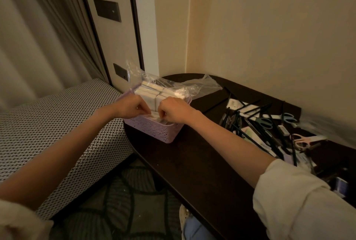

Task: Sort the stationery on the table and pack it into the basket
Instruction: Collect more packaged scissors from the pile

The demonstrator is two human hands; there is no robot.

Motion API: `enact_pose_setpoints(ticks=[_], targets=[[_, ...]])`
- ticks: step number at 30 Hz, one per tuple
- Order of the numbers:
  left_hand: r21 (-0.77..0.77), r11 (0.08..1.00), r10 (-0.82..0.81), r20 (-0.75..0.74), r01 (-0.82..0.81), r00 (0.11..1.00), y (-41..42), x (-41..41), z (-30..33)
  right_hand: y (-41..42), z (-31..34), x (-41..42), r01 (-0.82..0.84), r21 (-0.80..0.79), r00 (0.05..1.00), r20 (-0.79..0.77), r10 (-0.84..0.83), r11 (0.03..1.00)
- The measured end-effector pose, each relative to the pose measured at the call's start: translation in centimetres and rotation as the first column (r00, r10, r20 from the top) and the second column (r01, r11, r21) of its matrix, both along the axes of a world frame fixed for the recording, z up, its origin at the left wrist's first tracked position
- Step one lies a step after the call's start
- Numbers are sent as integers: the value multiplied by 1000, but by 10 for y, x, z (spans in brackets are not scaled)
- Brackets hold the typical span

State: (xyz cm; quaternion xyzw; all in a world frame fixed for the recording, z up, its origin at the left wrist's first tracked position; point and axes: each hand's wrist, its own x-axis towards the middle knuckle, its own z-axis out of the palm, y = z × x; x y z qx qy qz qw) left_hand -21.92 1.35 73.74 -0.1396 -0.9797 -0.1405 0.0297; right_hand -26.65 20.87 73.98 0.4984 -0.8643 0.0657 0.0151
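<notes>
Your left hand (pixel 129 106) and right hand (pixel 174 111) were both over the near end of the lilac basket (pixel 154 131), fingers curled, each pinching the edge of a clear plastic bag (pixel 163 83) just inside the near rim. The two hands sat close together, knuckles up, not touching each other. The bag held white rectangular blocks (pixel 152 93), packed side by side and filling most of the basket; its loose mouth stood up behind them and trailed onto the table. No print on the blocks or the bag could be read.

The basket, with a perforated wall, rested at the left end of the dark wooden table (pixel 192 159), near its rounded edge.

Well to your right lay the unsorted stationery: a pile of dark pencils (pixel 256 122), blue-green scissors (pixel 266 122), a second blue-green pair (pixel 289 117), pink scissors (pixel 301 141), and small white packets (pixel 233 104) whose labels were too small to read.

Left of the table stood a seat with black-and-white woven upholstery (pixel 57 124). Your cream sleeve (pixel 300 201) was pushed up the right forearm.
</notes>
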Motion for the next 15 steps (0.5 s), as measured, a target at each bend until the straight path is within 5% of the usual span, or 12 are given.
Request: enact_pose_setpoints(ticks=[6,15], targets=[[-119,988,113,111,-100,987,2,0,0,0,6,1,-26,125,992,123,10,992],[-12,984,173,229,-175,958,13,7,2,-1,13,13,59,361,970,198,-138,931]])
